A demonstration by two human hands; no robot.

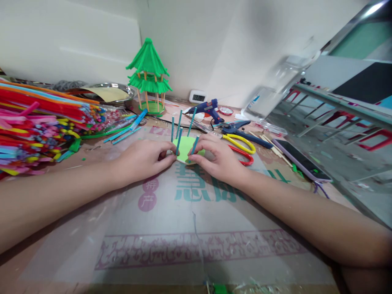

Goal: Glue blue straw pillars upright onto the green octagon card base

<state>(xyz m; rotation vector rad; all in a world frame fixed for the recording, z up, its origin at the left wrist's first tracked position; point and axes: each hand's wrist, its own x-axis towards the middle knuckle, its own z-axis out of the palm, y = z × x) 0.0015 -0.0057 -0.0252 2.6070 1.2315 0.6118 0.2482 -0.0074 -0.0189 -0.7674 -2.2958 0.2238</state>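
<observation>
Printed sheet (153, 224) spans foreground | left fingers (168, 146), right fingers (202, 161) pinch blue sticks (179, 139) | at rim of green disc (185, 148)

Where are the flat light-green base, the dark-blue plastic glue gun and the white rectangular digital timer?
Flat light-green base (185, 148): head view, on its top face.
Dark-blue plastic glue gun (206, 107): head view, on its body.
White rectangular digital timer (198, 97): head view, on its display.

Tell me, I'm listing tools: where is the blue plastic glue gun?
In the head view, the glue gun is just right of centre, beyond the light-green disc, below the white digital clock.
</observation>
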